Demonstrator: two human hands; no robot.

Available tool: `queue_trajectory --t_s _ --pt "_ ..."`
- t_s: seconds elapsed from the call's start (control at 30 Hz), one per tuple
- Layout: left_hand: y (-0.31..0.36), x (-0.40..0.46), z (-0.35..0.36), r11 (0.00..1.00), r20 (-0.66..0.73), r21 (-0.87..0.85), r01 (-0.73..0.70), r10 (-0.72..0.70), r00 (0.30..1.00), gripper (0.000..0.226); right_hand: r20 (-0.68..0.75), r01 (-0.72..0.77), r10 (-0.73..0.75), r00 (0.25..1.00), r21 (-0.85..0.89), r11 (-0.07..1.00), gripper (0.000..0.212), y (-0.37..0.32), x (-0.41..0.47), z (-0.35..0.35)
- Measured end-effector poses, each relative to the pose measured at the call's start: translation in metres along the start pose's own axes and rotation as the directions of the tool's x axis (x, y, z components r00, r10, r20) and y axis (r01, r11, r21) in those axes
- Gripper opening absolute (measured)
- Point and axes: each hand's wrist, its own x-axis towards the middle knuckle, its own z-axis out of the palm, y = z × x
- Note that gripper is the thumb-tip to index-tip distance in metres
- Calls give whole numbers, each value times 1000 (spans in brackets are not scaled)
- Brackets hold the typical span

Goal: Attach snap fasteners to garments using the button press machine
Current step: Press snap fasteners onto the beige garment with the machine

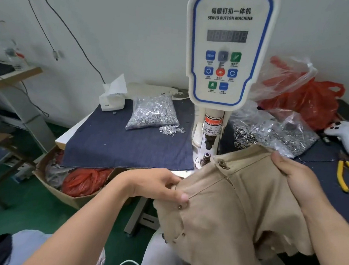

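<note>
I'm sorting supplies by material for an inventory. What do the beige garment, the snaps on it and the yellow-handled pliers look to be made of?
Beige garment: soft woven cloth, matte, probably cotton or a blend; it drapes and creases where the left hand and right hand grip it. Snaps: likely metal, dull bronze sheen. Yellow-handled pliers: grips look like glossy plastic or rubber coating; the head is too blurred to judge.
</note>
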Motion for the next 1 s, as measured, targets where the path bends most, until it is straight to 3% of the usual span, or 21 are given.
queue_trajectory --t_s 0.07,0.13,0.23,0.27,0.33,0.37,0.43,0.47,0.53,0.6,0.77,0.87,1.0 --pt "-1 0 -5 999 1 37 13 -13 1000 46 -8 -3 2 1000 -71 997 15 3 5 -5" --pt "-1 -3 -7 987 -57 -154 -46 37 998 38 -36 -6 -1 999 -195 981 18 11 9 -9" --pt "3 -4 -9 857 -147 -497 -137 73 986 36 -71 18 -48 996 -367 930 20 19 13 -12" --pt "6 -3 -9 809 -157 -565 -162 87 984 36 -71 49 -97 993 -500 865 20 21 14 -12" --pt "15 -1 -7 742 -165 -633 -220 148 975 36 -95 66 -250 964 -822 566 20 22 12 -8" --pt "21 0 -7 720 -162 -649 -246 186 969 37 -68 112 -379 923 -895 433 30 23 6 -2" --pt "32 1 -9 693 -129 -666 -277 259 957 36 172 425 -600 781 -851 310 41 23 -13 18" --pt "37 2 -11 690 -109 -665 -285 288 951 37 321 575 -601 732 -763 293 44 22 -24 28" --pt "47 5 -15 698 -75 -658 -282 311 947 45 511 647 -400 761 -644 409 50 20 -39 48" --pt "55 7 -17 727 -62 -633 -266 294 954 49 523 544 -207 827 -650 530 51 17 -40 57" --pt "46 4 -21 867 -33 -467 -173 179 983 47 506 536 -233 830 -612 581 8 9 -27 46" --pt "34 4 -18 955 94 -276 -112 143 985 37 563 503 -148 813 -552 665 12 10 -29 43" --pt "28 6 -10 897 -22 -399 -188 196 980 15 601 451 -47 798 -543 708 10 8 -27 42"
